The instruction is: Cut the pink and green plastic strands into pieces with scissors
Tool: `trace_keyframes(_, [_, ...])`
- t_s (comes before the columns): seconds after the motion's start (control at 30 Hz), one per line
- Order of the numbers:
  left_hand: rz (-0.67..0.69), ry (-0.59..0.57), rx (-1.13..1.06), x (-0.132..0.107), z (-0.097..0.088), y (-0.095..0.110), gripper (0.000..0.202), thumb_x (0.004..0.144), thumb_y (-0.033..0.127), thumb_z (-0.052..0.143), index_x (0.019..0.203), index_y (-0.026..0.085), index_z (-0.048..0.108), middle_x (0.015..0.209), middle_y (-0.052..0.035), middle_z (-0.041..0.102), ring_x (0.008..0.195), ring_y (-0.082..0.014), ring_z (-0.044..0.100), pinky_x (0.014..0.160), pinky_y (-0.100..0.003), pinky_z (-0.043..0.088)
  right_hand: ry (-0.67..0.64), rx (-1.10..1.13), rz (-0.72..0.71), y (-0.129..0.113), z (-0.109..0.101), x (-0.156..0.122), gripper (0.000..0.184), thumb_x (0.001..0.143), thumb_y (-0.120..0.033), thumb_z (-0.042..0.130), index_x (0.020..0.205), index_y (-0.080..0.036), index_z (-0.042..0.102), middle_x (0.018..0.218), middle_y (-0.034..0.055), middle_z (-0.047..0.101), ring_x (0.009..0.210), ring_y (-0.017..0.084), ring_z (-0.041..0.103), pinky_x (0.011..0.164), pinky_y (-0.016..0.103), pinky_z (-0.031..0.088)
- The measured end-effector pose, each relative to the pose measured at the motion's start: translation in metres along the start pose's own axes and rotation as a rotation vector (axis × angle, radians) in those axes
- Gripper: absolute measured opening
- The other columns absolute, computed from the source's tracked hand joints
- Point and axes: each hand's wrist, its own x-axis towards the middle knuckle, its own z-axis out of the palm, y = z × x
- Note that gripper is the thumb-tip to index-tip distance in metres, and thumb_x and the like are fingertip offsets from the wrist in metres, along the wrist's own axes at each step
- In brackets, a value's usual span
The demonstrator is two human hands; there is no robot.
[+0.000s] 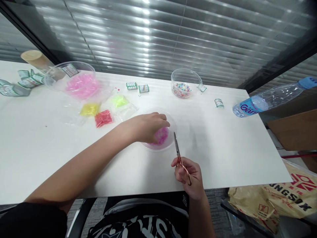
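Observation:
My left hand (148,127) reaches into a shallow clear bowl (173,127) in the middle of the white table (223,155); its fingers are curled down onto pink beads (162,135) inside. My right hand (189,175) sits at the table's near edge, closed round the handles of small rose-gold scissors (178,154) whose blades point away towards the bowl.
At the back left stands a large clear bowl (58,77) of pink pieces, with yellow (89,109), red (103,118) and green (119,100) bead bags beside it. A bowl of mixed beads (182,89) is at the back, a lying water bottle (269,97) at the right.

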Motion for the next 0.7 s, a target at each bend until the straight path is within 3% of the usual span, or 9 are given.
trace_keyframes(0.1, [-0.011, -0.056, 0.025, 0.004, 0.005, 0.003, 0.053, 0.075, 0.023, 0.061, 0.127, 0.024, 0.055, 0.126, -0.0071, 0.053, 0.111, -0.0239, 0.05, 0.086, -0.032, 0.044, -0.002, 0.002, -0.004, 0.0, 0.0, 0.0, 0.037, 0.081, -0.052, 0.065, 0.085, -0.014, 0.063, 0.051, -0.008, 0.026, 0.044, 0.004, 0.018, 0.041, 0.02, 0.015])
trace_keyframes(0.23, [-0.002, -0.033, 0.098, 0.006, 0.01, 0.01, 0.04, 0.079, 0.019, 0.058, 0.118, 0.024, 0.06, 0.118, -0.0086, 0.055, 0.107, -0.0238, 0.051, 0.079, -0.03, 0.044, 0.011, -0.025, -0.005, 0.0, -0.001, 0.0, 0.039, 0.081, -0.053, 0.065, 0.085, -0.014, 0.063, 0.05, -0.0083, 0.024, 0.044, 0.005, 0.017, 0.042, 0.021, 0.015])
trace_keyframes(0.37, [0.09, 0.033, 0.155, 0.009, 0.017, 0.016, 0.024, 0.084, 0.013, 0.051, 0.1, 0.02, 0.067, 0.105, -0.0085, 0.058, 0.093, -0.0206, 0.054, 0.068, -0.027, 0.041, 0.018, -0.027, -0.012, 0.001, -0.001, 0.0, 0.038, 0.081, -0.052, 0.065, 0.085, -0.014, 0.063, 0.051, -0.0082, 0.024, 0.044, 0.005, 0.017, 0.041, 0.021, 0.015])
trace_keyframes(0.47, [0.11, -0.011, 0.102, 0.009, 0.014, 0.017, 0.024, 0.081, 0.001, 0.047, 0.083, 0.017, 0.065, 0.093, -0.0058, 0.059, 0.077, -0.0153, 0.055, 0.06, -0.026, 0.036, 0.026, -0.019, -0.013, 0.002, -0.002, -0.001, 0.037, 0.082, -0.051, 0.064, 0.085, -0.014, 0.063, 0.051, -0.0082, 0.023, 0.044, 0.005, 0.017, 0.041, 0.021, 0.015])
trace_keyframes(0.6, [0.0, -0.054, 0.034, 0.005, 0.002, 0.014, 0.022, 0.08, -0.001, 0.044, 0.077, 0.015, 0.058, 0.085, -0.0031, 0.059, 0.06, -0.0098, 0.047, 0.054, -0.025, 0.029, 0.036, 0.012, -0.018, 0.001, -0.001, -0.001, 0.036, 0.082, -0.05, 0.065, 0.085, -0.014, 0.063, 0.051, -0.0084, 0.023, 0.045, 0.005, 0.016, 0.041, 0.02, 0.015])
trace_keyframes(0.7, [-0.074, -0.008, -0.014, -0.001, -0.007, 0.009, 0.02, 0.088, 0.01, 0.04, 0.084, 0.018, 0.058, 0.087, -0.003, 0.06, 0.065, -0.0118, 0.05, 0.055, -0.025, 0.03, 0.038, 0.032, -0.03, 0.001, 0.0, -0.001, 0.035, 0.082, -0.049, 0.066, 0.085, -0.014, 0.064, 0.051, -0.0084, 0.023, 0.045, 0.005, 0.017, 0.041, 0.02, 0.015])
